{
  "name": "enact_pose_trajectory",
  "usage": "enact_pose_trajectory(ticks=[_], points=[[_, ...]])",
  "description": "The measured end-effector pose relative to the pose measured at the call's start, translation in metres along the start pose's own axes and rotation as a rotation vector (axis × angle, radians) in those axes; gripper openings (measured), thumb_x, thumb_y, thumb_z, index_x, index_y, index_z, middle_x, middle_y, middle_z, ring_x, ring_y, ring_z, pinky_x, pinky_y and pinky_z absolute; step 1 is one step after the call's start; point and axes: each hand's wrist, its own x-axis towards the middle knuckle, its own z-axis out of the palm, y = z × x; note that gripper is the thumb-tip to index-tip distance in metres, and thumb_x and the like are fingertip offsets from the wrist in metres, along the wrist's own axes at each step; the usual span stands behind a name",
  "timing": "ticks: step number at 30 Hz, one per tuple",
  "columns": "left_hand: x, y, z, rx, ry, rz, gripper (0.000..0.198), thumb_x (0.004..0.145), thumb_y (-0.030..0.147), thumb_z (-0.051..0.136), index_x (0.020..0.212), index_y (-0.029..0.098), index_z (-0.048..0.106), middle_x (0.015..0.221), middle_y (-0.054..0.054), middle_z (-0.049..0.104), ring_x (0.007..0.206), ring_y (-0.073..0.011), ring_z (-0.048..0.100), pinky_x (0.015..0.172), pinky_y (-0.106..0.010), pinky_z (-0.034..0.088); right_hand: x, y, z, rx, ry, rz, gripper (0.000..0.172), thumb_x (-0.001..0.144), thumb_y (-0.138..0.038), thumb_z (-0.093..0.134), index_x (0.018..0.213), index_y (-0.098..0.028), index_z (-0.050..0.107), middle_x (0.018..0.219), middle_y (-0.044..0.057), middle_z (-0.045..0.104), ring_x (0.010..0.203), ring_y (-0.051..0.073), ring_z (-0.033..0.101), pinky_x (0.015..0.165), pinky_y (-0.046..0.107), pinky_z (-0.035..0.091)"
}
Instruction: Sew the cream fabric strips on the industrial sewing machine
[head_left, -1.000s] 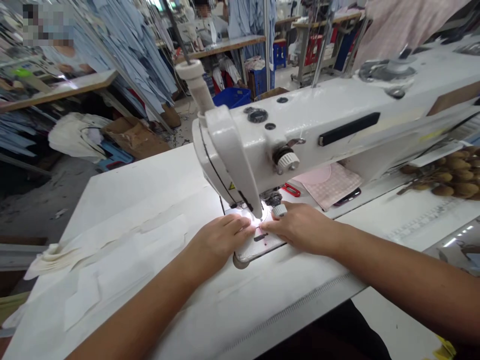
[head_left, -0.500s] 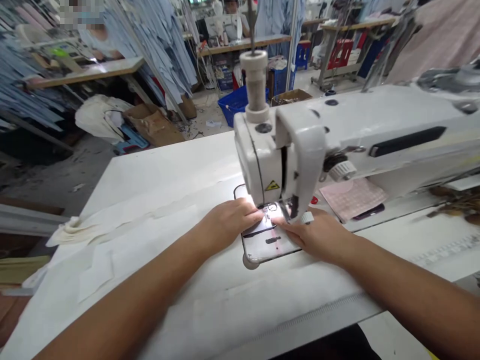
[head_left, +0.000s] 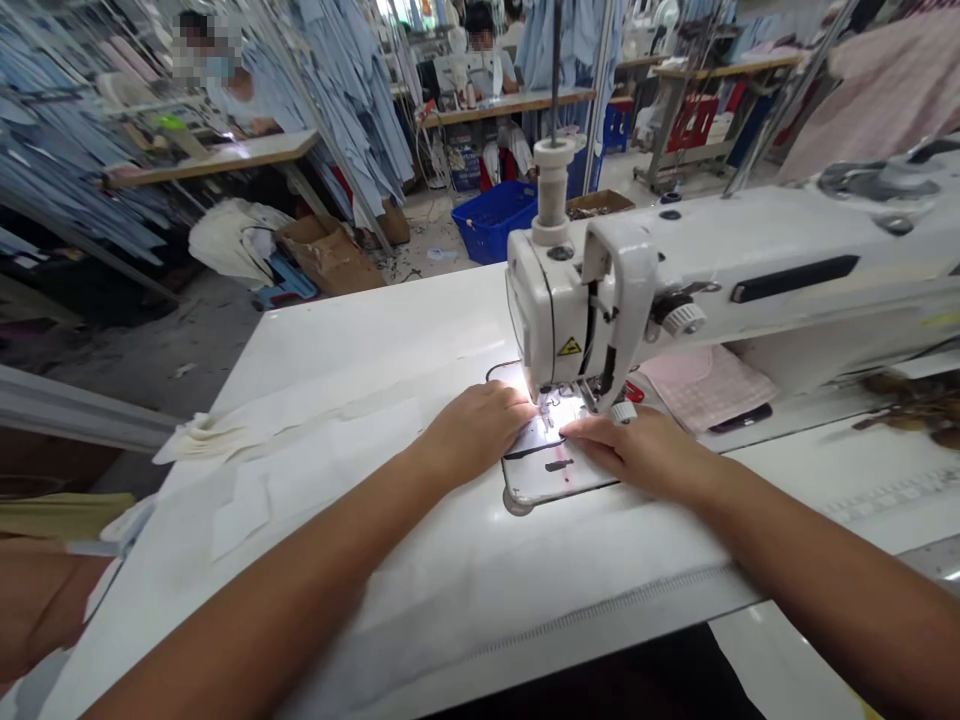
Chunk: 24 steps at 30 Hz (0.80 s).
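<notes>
A white sewing machine (head_left: pixel 551 320) stands over a metal needle plate (head_left: pixel 559 480), its lamp glaring around the presser foot. My left hand (head_left: pixel 480 425) lies left of the foot, fingers bent together with the tips beside it. From the other side my right hand (head_left: pixel 652 450) reaches in, index finger and thumb close together near the foot. Glare and the fingers hide whatever is pinched there; I cannot make it out. White fabric pieces (head_left: pixel 322 450) lie flat on the white table (head_left: pixel 420 610), left of my left hand.
Folded pink checked cloth (head_left: pixel 712 390) rests behind my right hand, under the machine arm. Beyond the table are a blue crate (head_left: pixel 495 215), a cardboard box (head_left: pixel 334 255) and racks of light-blue garments (head_left: pixel 349 100). Other people sit at machines farther back.
The view has shifted, so the machine's head appears a little farther right. Both hands stay beside the presser foot, with only slight shifts of the fingers.
</notes>
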Motion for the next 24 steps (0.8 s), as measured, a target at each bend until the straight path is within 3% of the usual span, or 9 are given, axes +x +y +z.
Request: enact_pose_trajectory(ticks=[2, 5, 10, 13, 17, 19, 21, 23, 24], points=[[0.001, 0.006, -0.001, 0.025, -0.042, -0.100, 0.022, 0.088, 0.019, 0.046, 0.070, 0.016, 0.058, 0.069, -0.003, 0.057, 0.067, -0.0171, 0.053, 0.065, -0.032, 0.046, 0.000, 0.001, -0.001, 0.040, -0.006, 0.010, 0.030, 0.090, -0.026, 0.043, 0.109, -0.029, 0.066, 0.079, 0.004, 0.065, 0.064, 0.015, 0.055, 0.056, 0.024, 0.036], [0.000, 0.012, 0.001, 0.063, -0.086, -0.183, 0.023, 0.083, 0.008, 0.044, 0.064, 0.015, 0.055, 0.067, -0.004, 0.056, 0.066, -0.0183, 0.054, 0.058, -0.030, 0.045, 0.000, 0.000, -0.003, 0.104, 0.002, 0.019, 0.030, 0.089, -0.024, 0.044, 0.107, -0.029, 0.067, 0.085, 0.003, 0.067, 0.076, 0.017, 0.060, 0.061, 0.025, 0.041], [-0.019, 0.016, -0.003, 0.061, -0.037, -0.260, 0.017, 0.081, 0.006, 0.044, 0.073, 0.014, 0.058, 0.075, -0.006, 0.060, 0.071, -0.0187, 0.058, 0.057, -0.028, 0.046, -0.003, -0.002, -0.008, 0.156, -0.001, 0.030, 0.029, 0.090, -0.025, 0.043, 0.105, -0.026, 0.068, 0.086, 0.004, 0.070, 0.078, 0.017, 0.062, 0.066, 0.027, 0.045], [-0.051, 0.011, -0.023, -0.166, 0.185, -0.415, 0.015, 0.084, 0.018, 0.046, 0.080, 0.017, 0.060, 0.079, -0.004, 0.064, 0.074, -0.0159, 0.059, 0.062, -0.027, 0.050, -0.005, 0.000, -0.008, 0.192, 0.028, 0.033, 0.028, 0.089, -0.025, 0.045, 0.104, -0.024, 0.068, 0.093, 0.005, 0.070, 0.084, 0.018, 0.064, 0.070, 0.029, 0.047], [-0.108, -0.002, -0.072, -0.463, 0.614, -0.894, 0.010, 0.075, 0.028, 0.057, 0.075, 0.019, 0.061, 0.065, 0.002, 0.061, 0.061, -0.0130, 0.056, 0.058, -0.025, 0.049, -0.008, 0.001, -0.005, 0.219, 0.079, -0.023, 0.027, 0.089, -0.022, 0.045, 0.103, -0.023, 0.068, 0.093, 0.005, 0.071, 0.083, 0.018, 0.065, 0.070, 0.030, 0.048], [-0.132, -0.007, -0.097, -0.486, 0.821, -1.071, 0.010, 0.073, 0.028, 0.061, 0.078, 0.019, 0.062, 0.064, 0.005, 0.060, 0.060, -0.0113, 0.055, 0.059, -0.025, 0.049, -0.008, 0.002, -0.003, 0.219, 0.098, -0.041, 0.027, 0.088, -0.023, 0.045, 0.101, -0.023, 0.069, 0.092, 0.005, 0.071, 0.081, 0.018, 0.065, 0.068, 0.029, 0.048], [-0.148, -0.010, -0.116, -0.423, 0.992, -1.123, 0.013, 0.071, 0.026, 0.064, 0.081, 0.018, 0.063, 0.067, 0.006, 0.060, 0.062, -0.0102, 0.055, 0.062, -0.024, 0.050, -0.009, 0.001, 0.000, 0.214, 0.113, -0.053, 0.027, 0.088, -0.024, 0.045, 0.099, -0.024, 0.069, 0.091, 0.003, 0.071, 0.078, 0.017, 0.066, 0.068, 0.029, 0.047], [-0.155, -0.012, -0.125, -0.317, 1.024, -1.098, 0.016, 0.072, 0.026, 0.065, 0.084, 0.016, 0.064, 0.070, 0.006, 0.061, 0.065, -0.0104, 0.056, 0.066, -0.025, 0.050, -0.009, 0.000, 0.002, 0.217, 0.128, -0.062, 0.028, 0.088, -0.026, 0.043, 0.098, -0.025, 0.069, 0.094, 0.002, 0.071, 0.080, 0.017, 0.066, 0.069, 0.030, 0.048], [-0.155, -0.014, -0.125, -0.255, 0.965, -1.073, 0.017, 0.073, 0.027, 0.063, 0.086, 0.016, 0.065, 0.072, 0.005, 0.062, 0.068, -0.0114, 0.057, 0.068, -0.026, 0.051, -0.008, -0.001, 0.003, 0.224, 0.130, -0.066, 0.028, 0.088, -0.027, 0.042, 0.098, -0.025, 0.069, 0.096, 0.002, 0.071, 0.083, 0.018, 0.066, 0.071, 0.030, 0.048]])
